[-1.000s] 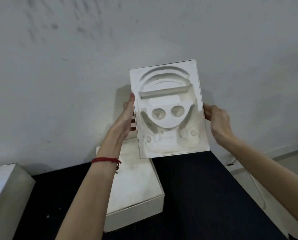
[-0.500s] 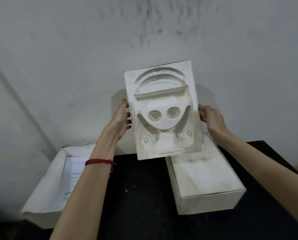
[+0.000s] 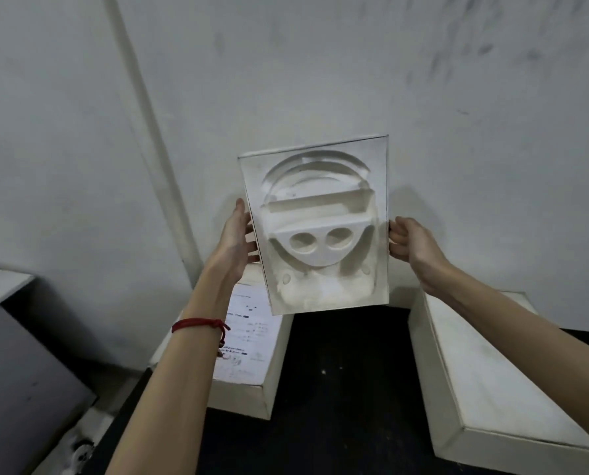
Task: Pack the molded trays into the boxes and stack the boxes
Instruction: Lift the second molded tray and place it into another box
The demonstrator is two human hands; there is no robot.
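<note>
Head camera view, looking down past two bare forearms. Both hands hold a white molded tray (image 3: 320,228) up in the air in front of a grey wall (image 3: 354,63). The left hand (image 3: 234,241) clamps the tray's left edge and the right hand (image 3: 413,245) clamps its right edge. A red string bracelet (image 3: 200,324) circles the left wrist. Below the tray sits a black table (image 3: 347,389). An open white box (image 3: 251,344) with a printed sheet inside lies below the tray, to the left. A closed white box (image 3: 491,371) lies on the right.
</note>
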